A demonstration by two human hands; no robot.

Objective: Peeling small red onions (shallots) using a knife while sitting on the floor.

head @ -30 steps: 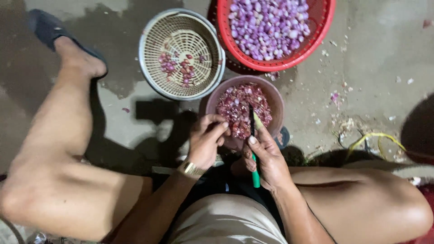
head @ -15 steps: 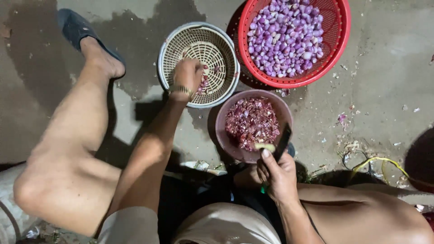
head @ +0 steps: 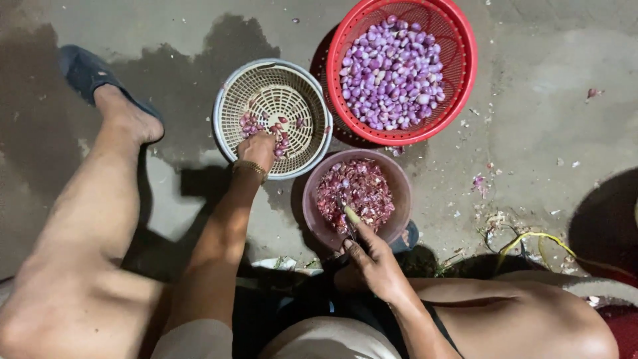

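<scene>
My left hand [head: 258, 149] reaches into the beige slotted basket [head: 229, 100] and rests on the few unpeeled reddish shallots [head: 286, 126] in it; whether its fingers hold one is hidden. My right hand [head: 375, 262] sits at the near rim of the brown bowl [head: 399, 193] full of purple peelings, gripping a small knife [head: 349, 219] whose blade points over the bowl. A red basket [head: 465, 60] at the top holds a heap of peeled pale-purple shallots [head: 392, 66].
I squat on a concrete floor with my knees spread. My left foot wears a dark slipper [head: 83, 70] at upper left. Shallot skins are scattered on the floor at right [head: 478, 183]. A yellow cord [head: 538, 239] lies near my right knee.
My left hand left the brown bowl and stretched forward into the beige basket. My right hand stayed at the bowl with the knife.
</scene>
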